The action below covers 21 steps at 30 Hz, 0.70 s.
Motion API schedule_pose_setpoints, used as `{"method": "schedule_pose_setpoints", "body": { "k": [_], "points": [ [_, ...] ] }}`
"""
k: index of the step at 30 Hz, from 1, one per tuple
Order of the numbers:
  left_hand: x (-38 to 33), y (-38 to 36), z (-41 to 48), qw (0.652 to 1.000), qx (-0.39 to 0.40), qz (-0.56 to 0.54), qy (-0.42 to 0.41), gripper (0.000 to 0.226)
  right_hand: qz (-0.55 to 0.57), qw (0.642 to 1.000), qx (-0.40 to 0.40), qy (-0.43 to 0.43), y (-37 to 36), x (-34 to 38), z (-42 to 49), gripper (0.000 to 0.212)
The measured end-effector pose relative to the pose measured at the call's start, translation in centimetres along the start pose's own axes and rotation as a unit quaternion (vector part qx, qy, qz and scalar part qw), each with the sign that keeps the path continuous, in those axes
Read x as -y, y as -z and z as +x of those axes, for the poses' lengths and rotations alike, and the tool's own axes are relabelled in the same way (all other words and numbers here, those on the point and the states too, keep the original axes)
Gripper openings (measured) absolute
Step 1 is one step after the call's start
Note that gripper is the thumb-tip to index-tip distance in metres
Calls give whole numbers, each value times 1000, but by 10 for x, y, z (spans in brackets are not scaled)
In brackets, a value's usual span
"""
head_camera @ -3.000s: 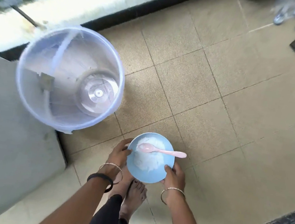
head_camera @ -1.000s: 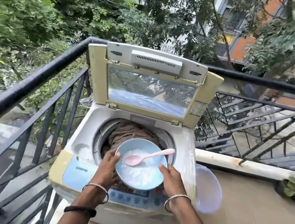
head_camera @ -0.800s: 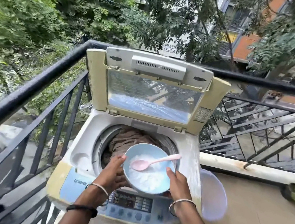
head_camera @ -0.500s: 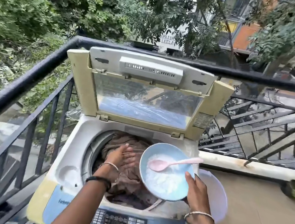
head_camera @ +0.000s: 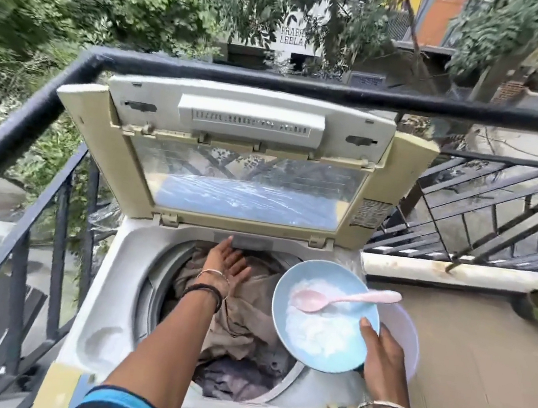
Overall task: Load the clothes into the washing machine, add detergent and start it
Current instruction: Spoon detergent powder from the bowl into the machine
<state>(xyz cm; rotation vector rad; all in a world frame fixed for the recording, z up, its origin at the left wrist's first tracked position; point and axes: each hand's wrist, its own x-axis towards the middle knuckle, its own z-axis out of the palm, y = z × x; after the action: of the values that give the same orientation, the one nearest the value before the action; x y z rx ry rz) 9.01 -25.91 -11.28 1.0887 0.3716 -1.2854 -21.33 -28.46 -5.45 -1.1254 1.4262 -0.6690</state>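
Main risk: spill. Blue bowl gripped by right hand alone, thumb over the rim at 5 o'clock, fingers underneath. Tilted toward the drum, overhanging its edge at 3 o'clock. Any slip or extra tilt → powder dumped in one heap on the clothes, on the deck of the washing machine, or into the white tub just beside it at 3 o'clock.

Second: pink spoon loose in the bowl, handle out past the rim at 2 o'clock. Likely to slide into the drum on pouring. Better lifted out first.

Third: left hand flat, fingers straight, holding nothing, fingertips at the grey compartment at 12 o'clock of the opening. Touching or just short: can't tell. Hands well apart, so no support for the bowl during the reach. Lid propped upright right behind; could come down on the forearm if knocked.

Containers:
- Drum: brown and grey clothes, heaped close to the top.
- Bowl: white detergent over the lower half, spoon head resting on it.
- Tub: mostly hidden, contents not readable.
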Motion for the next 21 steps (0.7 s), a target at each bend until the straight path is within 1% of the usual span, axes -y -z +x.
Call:
{"method": "schedule_pose_setpoints", "body": {
  "k": [2,9,11,15,19,21],
  "points": [
    [0,-1,6,1000,-17,-15,4,59,8,1000,-3,-5,-4,-3,-3,20],
    [-4,0,17,1000,-8,1,21,61,22,1000,-19,-6,-17,-6,-4,22],
    [-2,2,21,1000,-3,3,19,60,24,999,-22,-6,-20,-8,-2,23],
    [4,4,27,1000,4,-4,6,52,32,999,-27,-14,-23,-11,0,21],
    [7,5,34,1000,-5,-23,-7,63,55,997,-36,-28,-28,-14,0,19],
    [9,5,36,999,-14,-37,-12,62,55,997,-38,-30,-30,-13,-1,20]
  ]
}}
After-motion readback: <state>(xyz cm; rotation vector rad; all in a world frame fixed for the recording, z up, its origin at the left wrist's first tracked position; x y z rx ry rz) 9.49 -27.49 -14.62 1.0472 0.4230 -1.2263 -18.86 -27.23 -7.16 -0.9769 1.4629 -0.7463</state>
